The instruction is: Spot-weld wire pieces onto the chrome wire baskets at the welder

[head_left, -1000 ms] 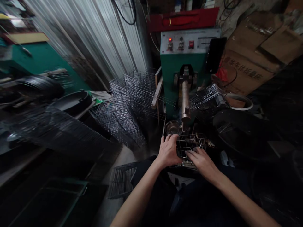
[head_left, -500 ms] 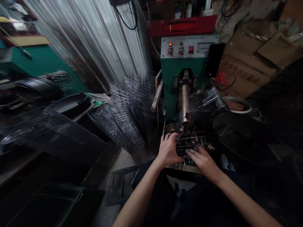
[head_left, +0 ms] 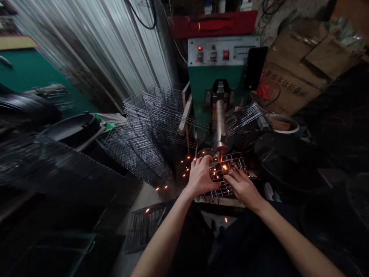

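Beneath the metal electrode arm [head_left: 221, 123] of a green spot welder [head_left: 198, 86] lies a small wire grid basket [head_left: 227, 190]. My left hand [head_left: 201, 175] grips its left side, fingers bent over the far edge and thumb along the near part. On the right side my right hand [head_left: 243, 188] has its fingers closed on the wires; the fingertips are partly hidden. Bright sparks [head_left: 225, 167] fly from the electrode tip, several of them scattered left and downward past my left hand.
Stacks of wire grids [head_left: 150, 134] stand to the left, with more wire pieces [head_left: 145, 227] below. A bundle of wire rods [head_left: 245, 119] rests right of the welder. Cardboard boxes [head_left: 288, 84], a white bucket [head_left: 294, 125] and a phone [head_left: 255, 68] are at the right.
Sparks have appeared at the electrode tip. The basket has shifted slightly under it with both hands still holding on. The whole view has moved a little, so things sit further left and higher.
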`<state>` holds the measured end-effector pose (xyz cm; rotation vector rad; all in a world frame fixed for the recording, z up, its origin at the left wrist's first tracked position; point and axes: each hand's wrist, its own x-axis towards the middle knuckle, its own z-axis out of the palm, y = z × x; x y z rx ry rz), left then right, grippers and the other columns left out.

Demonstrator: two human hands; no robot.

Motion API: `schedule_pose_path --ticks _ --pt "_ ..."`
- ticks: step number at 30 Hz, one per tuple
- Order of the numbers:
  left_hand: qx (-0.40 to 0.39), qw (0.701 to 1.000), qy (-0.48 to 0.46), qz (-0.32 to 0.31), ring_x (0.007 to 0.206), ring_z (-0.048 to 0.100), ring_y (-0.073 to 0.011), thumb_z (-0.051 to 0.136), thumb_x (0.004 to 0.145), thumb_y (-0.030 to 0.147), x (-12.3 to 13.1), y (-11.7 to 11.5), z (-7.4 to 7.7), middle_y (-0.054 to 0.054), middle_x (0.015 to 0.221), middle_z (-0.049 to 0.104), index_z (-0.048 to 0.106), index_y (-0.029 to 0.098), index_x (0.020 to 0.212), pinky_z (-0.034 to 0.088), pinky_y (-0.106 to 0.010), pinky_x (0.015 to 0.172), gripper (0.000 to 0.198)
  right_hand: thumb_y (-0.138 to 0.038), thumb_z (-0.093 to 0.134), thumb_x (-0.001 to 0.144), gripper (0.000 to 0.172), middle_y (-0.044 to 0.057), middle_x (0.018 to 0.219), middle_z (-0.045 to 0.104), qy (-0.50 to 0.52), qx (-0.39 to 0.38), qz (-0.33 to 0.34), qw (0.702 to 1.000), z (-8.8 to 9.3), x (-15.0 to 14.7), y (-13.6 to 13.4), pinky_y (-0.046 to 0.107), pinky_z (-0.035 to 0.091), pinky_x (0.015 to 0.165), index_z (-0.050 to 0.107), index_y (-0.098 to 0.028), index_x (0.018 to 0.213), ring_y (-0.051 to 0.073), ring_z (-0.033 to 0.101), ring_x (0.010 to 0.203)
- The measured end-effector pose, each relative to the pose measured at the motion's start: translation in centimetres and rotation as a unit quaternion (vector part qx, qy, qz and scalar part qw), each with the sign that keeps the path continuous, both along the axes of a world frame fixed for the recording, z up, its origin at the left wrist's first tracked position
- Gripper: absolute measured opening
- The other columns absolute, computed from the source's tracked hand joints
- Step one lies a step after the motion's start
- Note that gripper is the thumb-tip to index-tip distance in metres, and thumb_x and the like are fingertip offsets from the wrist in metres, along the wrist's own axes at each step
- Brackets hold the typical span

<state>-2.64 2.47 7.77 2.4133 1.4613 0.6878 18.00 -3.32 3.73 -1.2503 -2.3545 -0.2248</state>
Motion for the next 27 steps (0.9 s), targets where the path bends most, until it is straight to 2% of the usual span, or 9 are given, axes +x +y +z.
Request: schedule_pose_path --ticks 5,12,15,18,20,22,24,27 --pt "-0.006 1.000 0.026 0.016 0.113 0.056 -0.0323 0.084 0.050 0.042 0.1 2.0 0.6 -0.007 0.117 0.060 0.040 0.022 0.125 0.040 -0.048 0.104 0.089 -0.020 0.058 0.097 0.013 0.010 0.092 0.060 0.003 0.034 -0.093 0.995 0.7 -0.4 1.7 0.036 0.041 0.078 0.069 -0.016 0.094 0.026 0.049 0.088" --pt "0.010 0.999 0.048 -0.003 0.112 0.057 -0.0343 0.083 0.051 0.046 0.0 4.1 0.7 -0.009 0.116 0.061 0.038 0.021 0.128 0.043 -0.048 0.099 0.092 -0.031 0.064 0.096 0.015 0.010 0.095 0.060 0.016 0.040 -0.136 0.990 0.7 -0.3 3.3 0.036 0.036 0.081 0.066 -0.017 0.095 0.026 0.050 0.093" --pt "-0.012 0.998 0.055 0.006 0.111 0.057 -0.0355 0.083 0.050 0.047 -0.1 5.6 0.7 -0.010 0.114 0.063 0.037 0.021 0.130 0.044 -0.048 0.096 0.096 -0.027 0.064 0.095 0.011 0.010 0.095 0.060 0.012 0.048 -0.139 0.989 0.5 -0.3 4.4 0.036 0.036 0.079 0.066 -0.016 0.096 0.026 0.050 0.093" --pt "-0.024 0.998 0.058 0.006 0.111 0.058 -0.0352 0.083 0.051 0.046 -0.1 6.9 1.0 -0.010 0.115 0.063 0.037 0.021 0.131 0.045 -0.047 0.096 0.096 -0.019 0.063 0.094 0.005 0.008 0.093 0.061 0.035 0.023 -0.115 0.992 0.7 -0.4 5.9 0.035 0.038 0.077 0.067 -0.017 0.095 0.025 0.051 0.090" --pt "-0.019 0.998 0.059 -0.001 0.113 0.057 -0.0352 0.084 0.051 0.046 0.0 7.3 1.2 -0.010 0.117 0.063 0.037 0.020 0.131 0.044 -0.047 0.097 0.095 -0.019 0.060 0.096 0.008 0.008 0.091 0.061 0.063 0.004 -0.100 0.993 1.0 -0.5 6.3 0.035 0.040 0.077 0.067 -0.017 0.093 0.025 0.052 0.089" --pt "-0.017 0.998 0.053 -0.007 0.116 0.055 -0.0353 0.085 0.052 0.044 0.0 7.2 1.3 -0.010 0.120 0.062 0.037 0.020 0.134 0.042 -0.050 0.101 0.098 -0.018 0.054 0.098 0.014 0.009 0.093 0.062 0.097 -0.006 -0.088 0.991 1.1 -0.2 6.1 0.036 0.043 0.079 0.067 -0.017 0.095 0.025 0.053 0.090" --pt "-0.023 0.999 0.033 -0.014 0.129 0.048 -0.0364 0.086 0.054 0.043 -0.7 6.9 1.1 -0.012 0.132 0.057 0.031 0.022 0.142 0.036 -0.056 0.108 0.106 -0.017 0.048 0.099 0.019 0.011 0.101 0.063 0.143 -0.015 -0.074 0.987 1.2 0.8 4.8 0.037 0.047 0.084 0.067 -0.016 0.101 0.026 0.056 0.097" --pt "-0.032 0.999 -0.035 -0.018 0.149 0.020 -0.0379 0.088 0.053 0.051 -2.8 6.3 -0.6 -0.015 0.158 0.030 0.013 0.026 0.153 0.022 -0.065 0.116 0.128 -0.018 0.044 0.099 0.022 0.011 0.111 0.066 0.218 -0.026 -0.069 0.973 1.2 3.3 0.9 0.036 0.051 0.088 0.065 -0.018 0.108 0.025 0.063 0.104"
